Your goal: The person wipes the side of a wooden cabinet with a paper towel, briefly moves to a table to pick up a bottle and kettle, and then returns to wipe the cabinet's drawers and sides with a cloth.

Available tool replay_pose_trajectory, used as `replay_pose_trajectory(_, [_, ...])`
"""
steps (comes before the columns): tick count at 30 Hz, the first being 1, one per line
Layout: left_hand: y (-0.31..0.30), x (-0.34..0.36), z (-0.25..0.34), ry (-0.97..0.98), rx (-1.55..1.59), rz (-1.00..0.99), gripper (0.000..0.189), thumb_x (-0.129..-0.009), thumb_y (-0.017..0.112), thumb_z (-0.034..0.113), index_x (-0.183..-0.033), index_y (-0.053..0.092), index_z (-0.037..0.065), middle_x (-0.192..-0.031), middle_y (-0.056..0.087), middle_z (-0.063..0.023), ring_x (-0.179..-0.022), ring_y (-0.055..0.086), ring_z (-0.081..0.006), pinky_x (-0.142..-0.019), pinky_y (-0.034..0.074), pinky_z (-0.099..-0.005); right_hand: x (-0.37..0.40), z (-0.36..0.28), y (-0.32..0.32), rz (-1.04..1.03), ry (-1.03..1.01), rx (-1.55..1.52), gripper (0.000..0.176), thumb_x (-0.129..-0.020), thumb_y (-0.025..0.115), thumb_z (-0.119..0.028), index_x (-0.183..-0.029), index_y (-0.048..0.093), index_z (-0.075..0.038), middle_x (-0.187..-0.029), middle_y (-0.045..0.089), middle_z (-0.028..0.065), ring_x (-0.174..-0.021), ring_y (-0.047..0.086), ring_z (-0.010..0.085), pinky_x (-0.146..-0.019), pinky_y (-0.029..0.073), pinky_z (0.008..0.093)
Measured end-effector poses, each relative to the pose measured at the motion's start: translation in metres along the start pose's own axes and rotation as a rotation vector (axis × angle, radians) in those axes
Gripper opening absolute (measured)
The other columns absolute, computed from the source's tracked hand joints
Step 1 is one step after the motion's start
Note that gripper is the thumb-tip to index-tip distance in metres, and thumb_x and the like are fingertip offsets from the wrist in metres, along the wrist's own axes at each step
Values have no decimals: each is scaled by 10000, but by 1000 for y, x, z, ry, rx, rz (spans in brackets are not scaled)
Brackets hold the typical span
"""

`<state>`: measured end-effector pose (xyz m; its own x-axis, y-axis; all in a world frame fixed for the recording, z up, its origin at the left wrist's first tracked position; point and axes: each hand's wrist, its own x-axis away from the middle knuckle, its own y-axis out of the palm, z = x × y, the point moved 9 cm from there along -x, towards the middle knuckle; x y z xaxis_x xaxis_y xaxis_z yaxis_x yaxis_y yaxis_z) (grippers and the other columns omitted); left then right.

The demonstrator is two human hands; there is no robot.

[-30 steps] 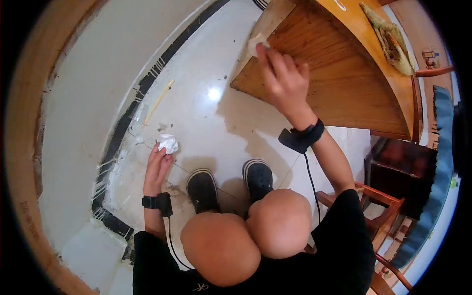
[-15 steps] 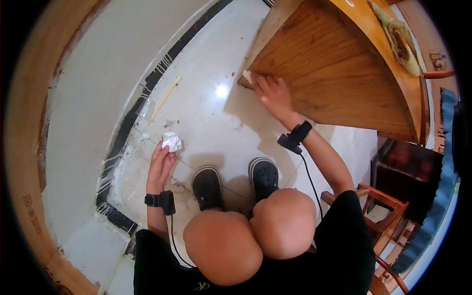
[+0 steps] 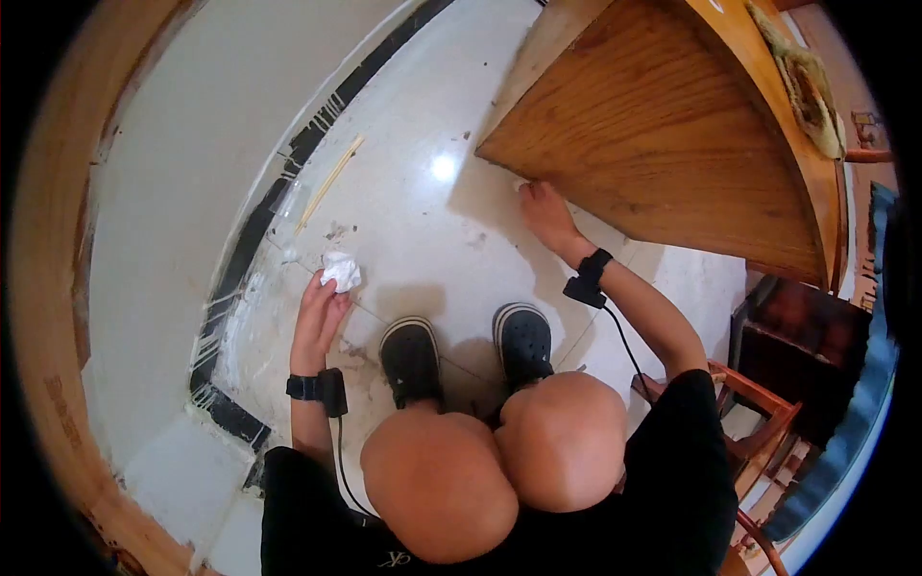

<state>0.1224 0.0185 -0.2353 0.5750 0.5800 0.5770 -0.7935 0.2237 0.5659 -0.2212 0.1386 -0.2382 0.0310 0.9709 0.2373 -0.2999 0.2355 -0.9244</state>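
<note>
This looks like a worn room in a home, though a small eatery cannot be ruled out. Beyond the right hand stands wooden furniture with a grained side panel; along its far edge runs a varnished tabletop bearing a fuzzy mat. To the right of that hand are a reddish wooden chair and a wavy-edged blue cloth. Between the hands spreads a glossy pale tiled floor, stained near the left hand. Left of that hand, a pale wall meets a black border streaked with white. Casual clogs suit a household.
</note>
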Motion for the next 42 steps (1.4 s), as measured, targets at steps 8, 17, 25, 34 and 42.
replay_pose_trajectory(8, [25,-7,-7,-25,2,-63,263,-918,566,68,-1172,505,37,-1005,589,-42,-785,496,-85,-697,426,-237,-26,5,-92,436,-101,25,379,-782,545,-172,-1055,609,84,-1040,564,150,-978,532,261,-895,397,322])
replay_pose_trajectory(17, [32,-9,-11,-27,50,-78,266,-916,562,52,-1176,505,41,-1007,591,-45,-764,494,-89,-685,427,-237,50,22,9,75,-185,479,224,-751,575,-130,-937,671,-49,-915,565,88,-852,504,217,-760,361,333])
replay_pose_trajectory(25, [34,-17,-16,-52,18,-118,351,-924,567,101,-1254,460,54,-1045,576,-42,-782,518,-96,-693,446,-237,162,48,56,-230,-138,396,180,-728,612,-136,-856,723,-74,-904,601,58,-884,548,219,-782,358,328])
replay_pose_trajectory(34, [29,-16,-14,-55,31,-94,296,-918,560,56,-1207,496,47,-1012,592,-43,-763,512,-87,-690,440,-228,145,105,-212,716,250,318,396,-723,644,-123,-1116,694,-103,-1018,615,26,-791,579,112,-779,407,297])
replay_pose_trajectory(42, [17,-5,-9,-31,8,-14,306,-925,550,62,-1224,488,56,-1028,591,-44,-751,513,-93,-686,436,-230,173,90,-10,106,-92,409,337,-699,610,-125,-1011,717,-56,-1077,624,89,-1032,564,226,-968,389,376])
